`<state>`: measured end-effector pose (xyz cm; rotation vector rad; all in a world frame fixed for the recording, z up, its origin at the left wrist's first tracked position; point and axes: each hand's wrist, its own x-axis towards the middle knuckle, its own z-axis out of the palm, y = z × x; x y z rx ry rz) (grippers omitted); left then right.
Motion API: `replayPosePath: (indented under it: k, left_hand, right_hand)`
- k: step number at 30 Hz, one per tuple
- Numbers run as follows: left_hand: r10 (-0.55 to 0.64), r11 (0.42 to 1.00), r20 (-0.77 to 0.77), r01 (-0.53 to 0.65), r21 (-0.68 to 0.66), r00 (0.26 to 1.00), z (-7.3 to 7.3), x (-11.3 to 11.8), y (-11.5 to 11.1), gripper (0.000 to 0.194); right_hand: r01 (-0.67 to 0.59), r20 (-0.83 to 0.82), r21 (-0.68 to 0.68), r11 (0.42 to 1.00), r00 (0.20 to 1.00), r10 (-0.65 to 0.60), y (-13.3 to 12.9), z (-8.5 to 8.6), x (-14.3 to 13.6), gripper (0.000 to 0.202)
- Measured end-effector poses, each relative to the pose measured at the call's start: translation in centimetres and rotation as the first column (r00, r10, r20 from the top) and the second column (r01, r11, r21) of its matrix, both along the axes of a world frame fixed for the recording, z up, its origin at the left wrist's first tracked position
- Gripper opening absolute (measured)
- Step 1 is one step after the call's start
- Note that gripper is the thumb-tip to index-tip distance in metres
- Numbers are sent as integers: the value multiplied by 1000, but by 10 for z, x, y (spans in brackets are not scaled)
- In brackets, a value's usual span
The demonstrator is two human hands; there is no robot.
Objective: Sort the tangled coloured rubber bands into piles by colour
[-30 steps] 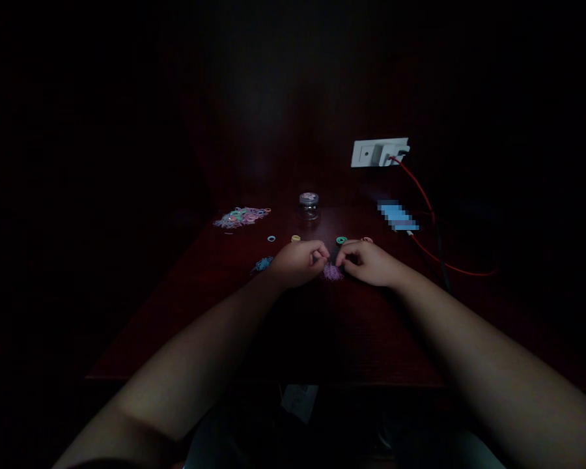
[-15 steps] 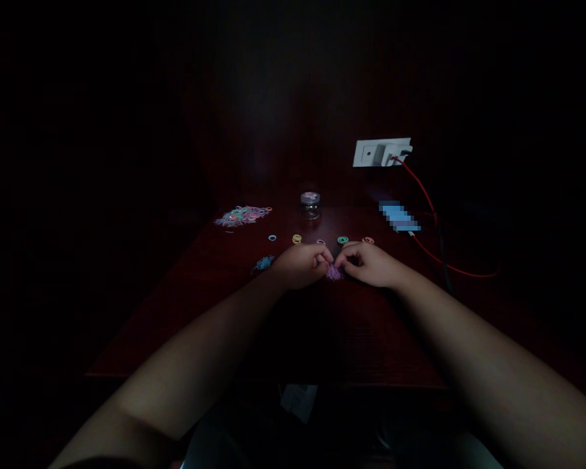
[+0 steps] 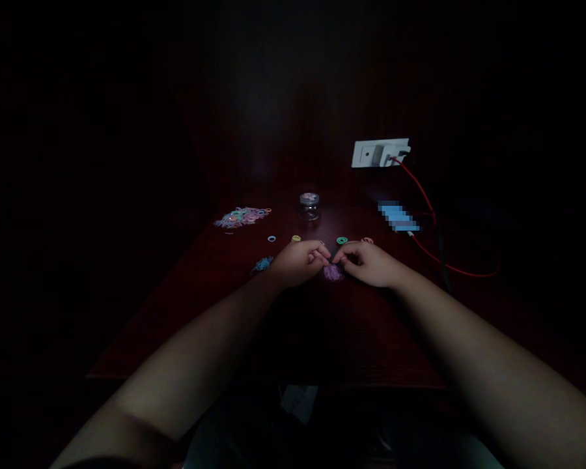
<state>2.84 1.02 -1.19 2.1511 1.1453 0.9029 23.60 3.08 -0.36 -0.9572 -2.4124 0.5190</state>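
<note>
Red table (image 3: pixel 332 339), dim wall (image 3: pixel 273 117); both hands (image 3: pixel 299 262) (image 3: pixel 367 262) loosely curled at purple bands (image 3: pixel 333 273); grip unclear.

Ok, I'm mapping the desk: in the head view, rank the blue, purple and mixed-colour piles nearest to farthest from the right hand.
1. Purple pile: just left of the right hand.
2. Blue pile: left, beyond the left hand.
3. Mixed-colour pile: back left, farthest.

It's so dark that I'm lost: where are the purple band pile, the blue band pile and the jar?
Purple band pile (image 3: pixel 333 273): head view, middle of the pile.
Blue band pile (image 3: pixel 263 264): head view, middle of the pile.
Jar (image 3: pixel 309 206): head view, middle of its front.
</note>
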Motion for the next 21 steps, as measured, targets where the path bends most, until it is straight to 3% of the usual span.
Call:
replayPosePath:
  k: [4,7,10,14,17,21]
  left_hand:
    - [102,992,27,-104,78,994,2,-12,7,21]
    - [250,957,57,-256,133,966,2,-40,15,21]
    - [516,835,55,-516,192,855,-1,-90,22,23]
    - [811,585,-134,-789,187,570,-13,-161,31,34]
    - [847,504,-271,-854,133,458,-20,-187,38,44]
    - [808,501,-407,-860,96,425,-23,-185,46,46]
  right_hand:
    - [19,-27,-8,1000,999,-19,1,-2,1,22]
    - [29,-35,-32,999,999,-30,4,-5,3,20]
    - [33,-47,-51,998,998,-36,7,-8,4,20]
    - [43,-71,-46,998,996,-46,7,-8,4,20]
    - [27,-88,-69,997,996,-33,5,-6,2,19]
    - [35,-104,-70,997,994,-42,4,-6,1,20]
